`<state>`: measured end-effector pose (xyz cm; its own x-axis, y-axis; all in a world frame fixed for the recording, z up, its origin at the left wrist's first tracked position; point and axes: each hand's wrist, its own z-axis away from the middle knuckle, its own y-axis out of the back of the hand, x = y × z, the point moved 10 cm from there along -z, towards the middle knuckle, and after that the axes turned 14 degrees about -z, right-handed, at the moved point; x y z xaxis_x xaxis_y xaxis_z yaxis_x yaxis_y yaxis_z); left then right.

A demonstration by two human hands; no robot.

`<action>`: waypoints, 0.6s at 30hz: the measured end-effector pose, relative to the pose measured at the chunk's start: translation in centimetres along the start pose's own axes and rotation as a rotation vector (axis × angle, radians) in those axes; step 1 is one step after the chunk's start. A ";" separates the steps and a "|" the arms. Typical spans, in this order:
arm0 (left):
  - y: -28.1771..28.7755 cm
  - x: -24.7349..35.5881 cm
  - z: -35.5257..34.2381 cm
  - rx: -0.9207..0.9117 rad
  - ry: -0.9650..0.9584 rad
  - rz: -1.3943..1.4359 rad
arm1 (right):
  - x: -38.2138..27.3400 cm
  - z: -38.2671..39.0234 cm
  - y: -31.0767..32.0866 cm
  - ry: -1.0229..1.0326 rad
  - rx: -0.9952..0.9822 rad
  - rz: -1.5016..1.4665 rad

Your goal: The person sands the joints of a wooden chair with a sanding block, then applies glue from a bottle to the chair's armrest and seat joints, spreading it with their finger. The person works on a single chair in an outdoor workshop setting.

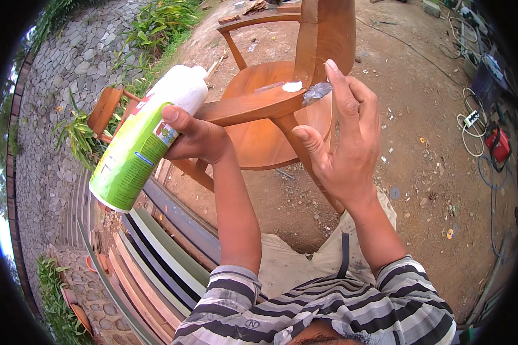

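Observation:
My left hand (198,135) is wrapped round a large white and green plastic bottle (129,164), tilted with its narrow neck up and to the right. Beyond it stands a brown wooden chair (253,141). On the front end of its armrest (250,108) lies a round white blob (292,86), and a crumpled grey piece (317,91) sits at the tip; its material I cannot make out. My right hand (348,132) is raised just right of that tip, thumb and fingers apart and holding nothing.
A smaller wooden chair (106,112) stands at the left by green plants. Long planks and bars (155,270) lie at the lower left. On the dirt ground at the right are a power strip (472,119), cables, a red machine (496,145) and a dark bucket (489,80).

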<state>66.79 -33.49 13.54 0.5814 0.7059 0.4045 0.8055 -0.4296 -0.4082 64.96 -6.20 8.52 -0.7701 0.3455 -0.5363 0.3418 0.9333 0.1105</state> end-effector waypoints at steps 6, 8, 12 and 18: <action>1.3 -1.1 1.0 -0.009 0.084 0.071 | -0.3 -3.7 0.2 -0.048 -0.597 0.004; 1.1 -0.8 1.1 -0.046 0.094 0.068 | -0.4 -4.4 -0.3 -0.076 -0.741 0.044; 1.8 -1.0 1.4 -0.040 0.139 0.094 | -1.8 -5.1 -1.3 -0.054 -0.931 0.143; 1.7 -0.8 0.9 -0.036 0.148 0.130 | -2.6 -5.6 -1.8 -0.034 -1.034 0.313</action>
<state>67.60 -34.33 11.76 0.6891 0.5540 0.4671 0.7246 -0.5337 -0.4360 63.34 -8.28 14.39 -0.7071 0.5949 -0.3823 -0.1115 0.4401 0.8910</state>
